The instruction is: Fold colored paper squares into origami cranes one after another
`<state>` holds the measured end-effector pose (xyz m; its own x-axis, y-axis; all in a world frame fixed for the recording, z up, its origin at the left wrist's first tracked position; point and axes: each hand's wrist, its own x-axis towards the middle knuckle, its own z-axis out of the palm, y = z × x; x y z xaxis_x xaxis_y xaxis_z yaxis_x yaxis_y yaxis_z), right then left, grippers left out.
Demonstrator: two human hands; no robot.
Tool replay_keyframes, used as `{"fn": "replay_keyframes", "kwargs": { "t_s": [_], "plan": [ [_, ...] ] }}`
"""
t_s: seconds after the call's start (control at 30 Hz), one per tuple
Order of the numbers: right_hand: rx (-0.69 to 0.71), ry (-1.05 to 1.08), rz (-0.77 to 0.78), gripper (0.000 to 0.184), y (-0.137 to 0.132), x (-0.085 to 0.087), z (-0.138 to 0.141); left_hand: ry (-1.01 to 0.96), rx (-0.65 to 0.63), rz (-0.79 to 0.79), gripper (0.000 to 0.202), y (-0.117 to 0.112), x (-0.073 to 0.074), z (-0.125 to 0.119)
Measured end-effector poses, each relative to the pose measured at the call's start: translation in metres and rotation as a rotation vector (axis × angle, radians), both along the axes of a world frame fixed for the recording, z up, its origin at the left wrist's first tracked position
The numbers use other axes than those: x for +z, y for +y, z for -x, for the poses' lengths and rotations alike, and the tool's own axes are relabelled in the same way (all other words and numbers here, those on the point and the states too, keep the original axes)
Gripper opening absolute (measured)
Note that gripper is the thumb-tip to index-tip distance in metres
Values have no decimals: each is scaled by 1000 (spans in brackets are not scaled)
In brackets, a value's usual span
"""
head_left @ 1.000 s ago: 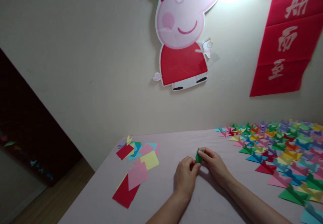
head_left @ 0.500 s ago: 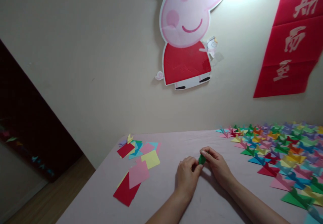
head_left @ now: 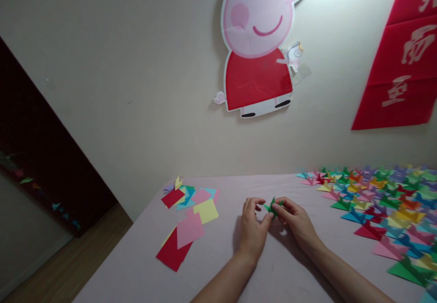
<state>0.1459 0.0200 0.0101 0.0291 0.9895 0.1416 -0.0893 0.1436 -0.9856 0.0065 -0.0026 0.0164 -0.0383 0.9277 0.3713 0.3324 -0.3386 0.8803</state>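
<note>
A small folded piece of green paper (head_left: 272,205) sits between my two hands just above the pink tabletop (head_left: 225,253). My left hand (head_left: 251,230) pinches its left end with thumb and forefinger. The fingers of my right hand (head_left: 294,218) are closed on its right side. Both forearms reach in from the bottom edge.
Loose flat paper squares (head_left: 189,214) in red, pink, yellow and blue lie to the left of my hands. Several folded paper cranes (head_left: 382,207) in many colours cover the table's right side. A cartoon pig cutout (head_left: 261,43) and a red banner (head_left: 403,66) hang on the wall behind.
My hands have shifted slightly farther from me with the green paper, and its points now stick out more between my fingers. The view has tilted down and to the left.
</note>
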Motion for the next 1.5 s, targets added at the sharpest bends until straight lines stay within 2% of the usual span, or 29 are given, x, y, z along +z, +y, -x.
{"fn": "replay_keyframes", "kwargs": {
  "t_s": [0.17, 0.33, 0.7, 0.83, 0.93, 1.5],
  "plan": [
    [-14, -46, -38, 44, -1, 0, 2, -45, -11, -152, 16, -1, 7, 1],
    [-64, -94, -167, 37, -1, -1, 2, -52, -24, -152, 11, -1, 5, -1],
    [-20, -136, -202, 29, 1, -7, 1, -66, -8, -158, 8, 1, 2, 0],
    [-29, -191, -278, 22, 0, -6, 1, -82, -3, -162, 3, 4, -1, 1],
    [-33, -252, -327, 19, -3, -3, 2, -102, 16, -167, 6, 5, -2, 1],
    [-43, -324, -398, 22, -5, -2, 2, -161, 33, -197, 8, 4, -5, -1]
  ]
}}
